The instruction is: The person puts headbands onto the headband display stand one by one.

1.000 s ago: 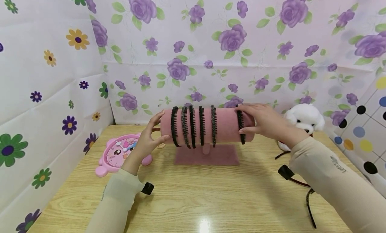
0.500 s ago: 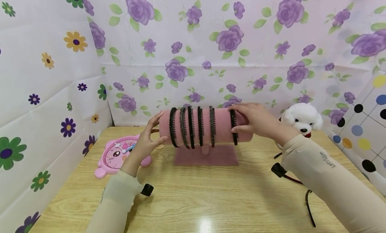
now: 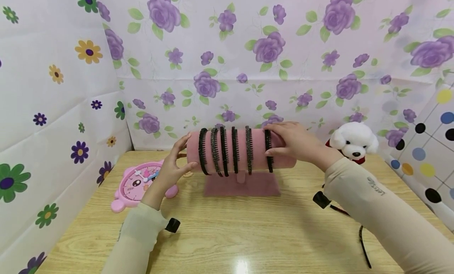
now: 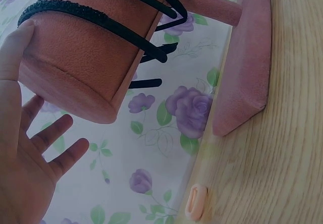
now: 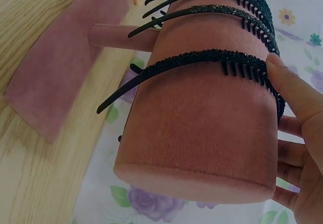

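Observation:
A pink velvety headband stand [image 3: 259, 150] has a horizontal roll on a short post above a flat base [image 3: 242, 188]. Several black toothed headbands sit around the roll, some glittery, such as the sparkling headband [image 3: 249, 150]. My right hand [image 3: 299, 144] pinches the rightmost headband [image 5: 202, 57], thumb in front and fingers behind the roll. A wider gap separates this headband from the others. At the roll's left end, my left hand [image 3: 171, 163] holds the stand, thumb on the front beside the leftmost headband [image 4: 91, 14]. Its other fingers reach behind, spread apart in the left wrist view.
On the left lies a pink toy clock [image 3: 136, 185]. A white plush dog [image 3: 354, 142] sits at the back right. Another black headband [image 3: 364, 248] lies on the wooden table [image 3: 227, 234], partly under my right arm. A small peach-coloured ring [image 4: 196, 202] lies behind my left hand.
My right hand has slid the rightmost headband leftward along the roll, nearer the others. My left hand keeps its place at the left end.

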Demonstrator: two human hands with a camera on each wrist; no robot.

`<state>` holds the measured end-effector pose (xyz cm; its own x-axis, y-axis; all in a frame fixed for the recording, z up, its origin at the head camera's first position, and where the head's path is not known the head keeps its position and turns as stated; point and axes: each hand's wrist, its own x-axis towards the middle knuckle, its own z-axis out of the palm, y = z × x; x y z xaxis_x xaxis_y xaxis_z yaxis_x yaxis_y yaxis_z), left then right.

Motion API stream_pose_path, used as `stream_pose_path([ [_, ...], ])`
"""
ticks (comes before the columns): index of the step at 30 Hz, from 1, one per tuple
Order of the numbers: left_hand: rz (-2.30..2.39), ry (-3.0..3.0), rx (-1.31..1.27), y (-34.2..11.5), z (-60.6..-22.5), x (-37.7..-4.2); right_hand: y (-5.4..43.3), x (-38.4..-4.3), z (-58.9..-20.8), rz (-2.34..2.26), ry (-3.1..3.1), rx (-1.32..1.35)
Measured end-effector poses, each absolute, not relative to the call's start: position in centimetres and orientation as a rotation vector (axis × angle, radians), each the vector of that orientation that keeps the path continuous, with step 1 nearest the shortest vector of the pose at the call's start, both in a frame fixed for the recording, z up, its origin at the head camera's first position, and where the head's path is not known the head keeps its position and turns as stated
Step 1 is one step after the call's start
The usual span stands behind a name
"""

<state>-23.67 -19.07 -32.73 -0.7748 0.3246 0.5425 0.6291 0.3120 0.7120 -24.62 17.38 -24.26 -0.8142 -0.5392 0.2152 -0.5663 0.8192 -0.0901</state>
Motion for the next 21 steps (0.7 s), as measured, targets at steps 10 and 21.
stream_pose_path([
  [10,-1.436,-2.297,-0.840,-19.1,-32.8,-23.8,16.3,-24.8,-24.1,0.250,-2.840,0.865],
  [21,-1.443,-2.293,-0.841,-19.1,-32.8,-23.8,15.6,-25.1,-24.0,0.262,-2.817,0.915],
])
